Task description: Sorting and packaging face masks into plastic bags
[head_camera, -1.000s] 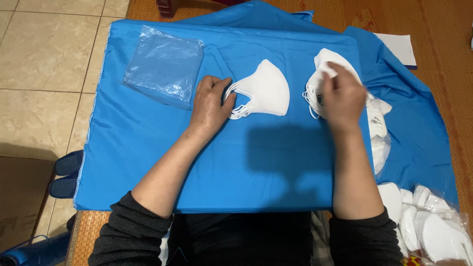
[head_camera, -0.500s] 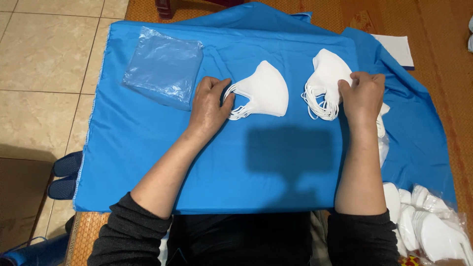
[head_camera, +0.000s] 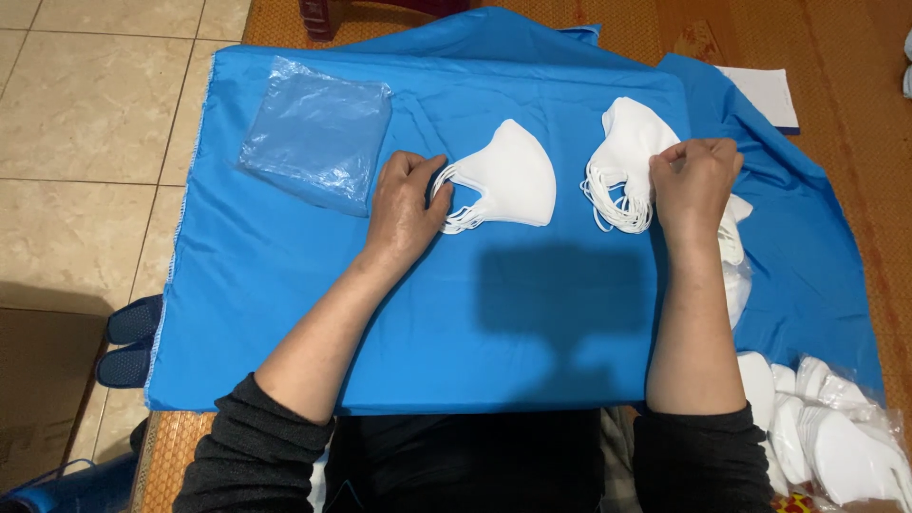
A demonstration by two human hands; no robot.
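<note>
The left hand (head_camera: 404,204) lay on the blue cloth (head_camera: 285,313) with its fingers curled onto the ear loops of a stack of white folded masks (head_camera: 508,176), the mask bodies fanning toward 3 o'clock from the hand. The right hand (head_camera: 693,180) was closed in a pinch on the edge of a second stack of white masks (head_camera: 622,152), which lay at 3 o'clock from the first stack, well apart from it, loops hanging toward 6 o'clock. The two hands were well apart, one stack each.

At 10 o'clock from the left hand a pile of clear plastic bags (head_camera: 318,138) rested on the cloth, untouched. More loose white masks (head_camera: 826,427) lay at 5 o'clock from the right hand, off the cloth's lower corner, some in plastic. A white sheet of paper (head_camera: 765,95) lay at 1 o'clock.

As a judgement: the loops looked tangled and thin, so a pull on a single loop could drag several masks along and spoil the stack's alignment. The right hand's pinch seemed to take only the edge, so a lift might let the lower masks slide out and scatter. The smooth cloth could also bunch under a sliding stack
</note>
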